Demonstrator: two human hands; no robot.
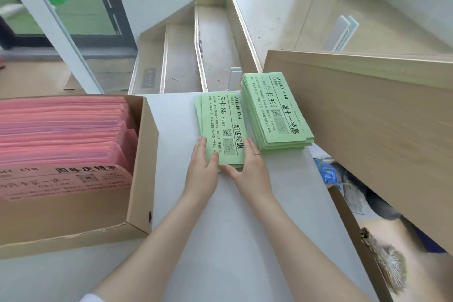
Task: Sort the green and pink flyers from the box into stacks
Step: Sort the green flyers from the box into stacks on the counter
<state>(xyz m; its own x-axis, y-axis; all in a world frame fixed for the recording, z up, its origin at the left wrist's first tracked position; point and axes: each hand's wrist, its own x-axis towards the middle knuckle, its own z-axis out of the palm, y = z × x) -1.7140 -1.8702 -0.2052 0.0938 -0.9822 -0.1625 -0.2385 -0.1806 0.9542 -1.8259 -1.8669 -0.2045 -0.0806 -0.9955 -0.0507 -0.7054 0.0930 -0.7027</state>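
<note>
Green flyer stack [221, 127] — left hand [202, 167], right hand [247, 164] flank it.

Centre frame: left hand [201, 169] and right hand [247, 166] flank thin green flyer stack [221, 122] on counter [245, 216] | thicker green stack [274, 110] just right | box [141, 179] of pink flyers [61, 127] at left

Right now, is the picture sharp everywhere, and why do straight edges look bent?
Head view: soft, even daylight, no hard shadows; print on the thin green flyer stack between the hands reads clearly; the brown cardboard box of pink flyers blurs slightly leftward; the wide-angle lens bows the stair edges.
</note>
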